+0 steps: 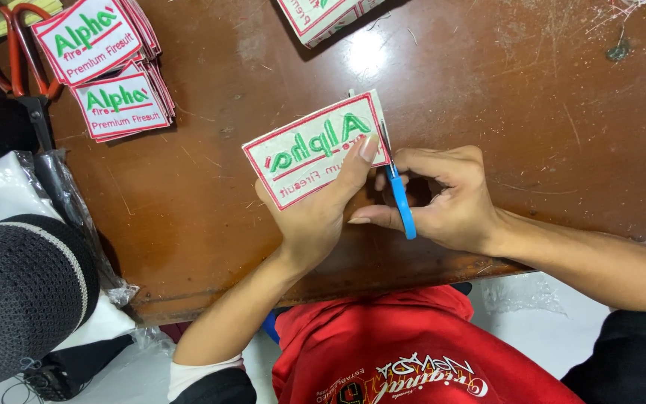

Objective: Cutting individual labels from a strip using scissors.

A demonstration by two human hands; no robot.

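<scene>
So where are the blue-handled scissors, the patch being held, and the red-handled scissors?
Blue-handled scissors (402, 206): head view, on the blue handle in the right hand.
Held patch (315, 148): head view, middle of its embroidered face.
Red-handled scissors (10, 56): head view, on the red handle loops, top left.

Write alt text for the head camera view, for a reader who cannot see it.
The left hand holds a white rectangular embroidered patch with red border and green lettering while the right hand works blue-handled scissors along its edge, above a worn brown wooden table. Stacks of matching patches and red-handled scissors lie at the far left.
</scene>
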